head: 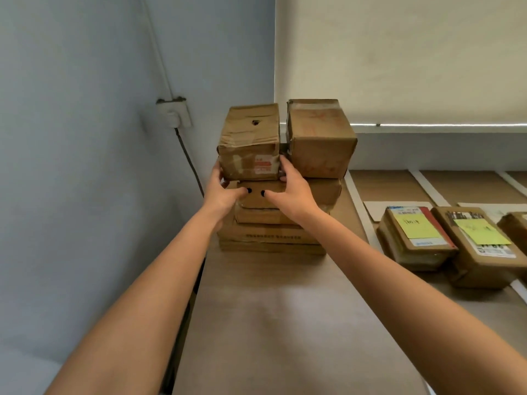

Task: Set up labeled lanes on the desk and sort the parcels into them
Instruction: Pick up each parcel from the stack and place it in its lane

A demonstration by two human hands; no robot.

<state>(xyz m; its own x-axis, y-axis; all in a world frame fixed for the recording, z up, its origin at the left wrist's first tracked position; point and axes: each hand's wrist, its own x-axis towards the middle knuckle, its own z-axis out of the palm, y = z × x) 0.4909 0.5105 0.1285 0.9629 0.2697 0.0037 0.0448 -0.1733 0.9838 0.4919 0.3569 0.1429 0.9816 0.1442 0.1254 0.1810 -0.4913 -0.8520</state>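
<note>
A stack of brown cardboard parcels stands at the desk's far left corner. Its top left parcel (pixel 249 141) has a hole in its top and a red label on its front. My left hand (pixel 224 191) grips that parcel's lower left side and my right hand (pixel 291 189) grips its lower right side, thumbs underneath. A second top parcel (pixel 320 138) sits right beside it. Flatter parcels (pixel 268 233) lie under both. To the right, two parcels with yellow sticky notes (pixel 413 238) (pixel 479 246) lie in lanes marked by white tape strips (pixel 427 185).
The blue wall (pixel 85 166) runs along the desk's left edge, with a socket (pixel 174 112) and a cable running down. A blind (pixel 399 58) covers the window behind. Bare desk surface (pixel 271 323) lies in front of the stack. Another parcel (pixel 516 226) shows at the right edge.
</note>
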